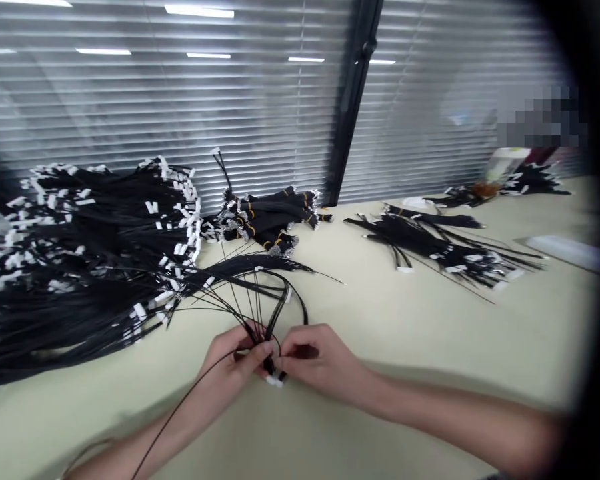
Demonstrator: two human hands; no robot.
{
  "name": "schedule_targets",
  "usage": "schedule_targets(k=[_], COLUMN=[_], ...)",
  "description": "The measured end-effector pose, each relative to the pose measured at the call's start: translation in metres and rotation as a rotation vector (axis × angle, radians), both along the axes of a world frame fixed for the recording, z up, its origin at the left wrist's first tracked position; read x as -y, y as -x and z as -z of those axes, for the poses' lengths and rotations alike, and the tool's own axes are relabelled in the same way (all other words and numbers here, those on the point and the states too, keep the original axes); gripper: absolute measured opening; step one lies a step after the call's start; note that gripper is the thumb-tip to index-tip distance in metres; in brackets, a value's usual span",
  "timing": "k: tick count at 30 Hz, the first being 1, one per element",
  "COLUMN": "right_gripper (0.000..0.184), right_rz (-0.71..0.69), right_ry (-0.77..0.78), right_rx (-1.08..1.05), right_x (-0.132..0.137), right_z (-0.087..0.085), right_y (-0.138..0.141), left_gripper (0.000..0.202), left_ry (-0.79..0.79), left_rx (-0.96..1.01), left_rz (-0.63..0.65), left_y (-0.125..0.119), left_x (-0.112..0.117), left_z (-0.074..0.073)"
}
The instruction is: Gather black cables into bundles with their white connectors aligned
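Near the front middle of the table, my left hand (237, 363) is closed round a bundle of thin black wires (267, 333). A white connector (274, 381) shows at the lower end of the bundle, just under the fingers. My right hand (317, 357) pinches at the same wires close to that connector, thumb against fingers. Exactly which strand sits between its fingertips is hidden. Loose wire ends fan out upward from the bundle, and one long wire runs down over my left forearm. Just beyond lies a flat bunch of black wires (250, 265).
A large heap of black cables with white connectors (95, 233) covers the left side. Behind stand banded black cable bundles (275, 217). More loose cables (430, 240) lie at the right, with a jar (505, 165) beyond. Window blinds (180, 113) rise along the table's back edge.
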State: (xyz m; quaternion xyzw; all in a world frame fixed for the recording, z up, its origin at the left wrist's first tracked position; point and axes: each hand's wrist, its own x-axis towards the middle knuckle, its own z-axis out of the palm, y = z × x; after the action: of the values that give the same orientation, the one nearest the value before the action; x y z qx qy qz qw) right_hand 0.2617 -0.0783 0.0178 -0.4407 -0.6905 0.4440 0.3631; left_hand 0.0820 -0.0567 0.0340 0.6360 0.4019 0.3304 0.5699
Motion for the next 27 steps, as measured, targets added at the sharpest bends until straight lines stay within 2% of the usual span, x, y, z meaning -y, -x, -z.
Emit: schedule_targets(k=[9, 15, 20, 27], right_gripper=[0.014, 0.011, 0.009, 0.011], right_rz=[-0.003, 0.000, -0.005, 0.004], right_ry=[-0.064, -0.138, -0.152, -0.165], right_rx=[0.078, 0.139, 0.148, 0.153], right_x=[0.0012, 0.0041, 0.0045, 0.0028], right_z=[0.0023, -0.0016, -0.0011, 0.0010], right_y=[0.0025, 0.0036, 0.0047, 0.0045], left_gripper=[0.018, 0.008, 0.007, 0.006], left_ry=[-0.020, -0.079, -0.122, -0.081], left_rx=[-0.014, -0.063, -0.077, -0.078], left_rz=[-0.011, -0.028, -0.039, -0.019], left_y=[0.0026, 0.0049, 0.0049, 0.0051], left_x=[-0.0007, -0.0024, -0.0031, -0.0038], left_z=[0.0032, 0.0040, 0.0017, 0.0014])
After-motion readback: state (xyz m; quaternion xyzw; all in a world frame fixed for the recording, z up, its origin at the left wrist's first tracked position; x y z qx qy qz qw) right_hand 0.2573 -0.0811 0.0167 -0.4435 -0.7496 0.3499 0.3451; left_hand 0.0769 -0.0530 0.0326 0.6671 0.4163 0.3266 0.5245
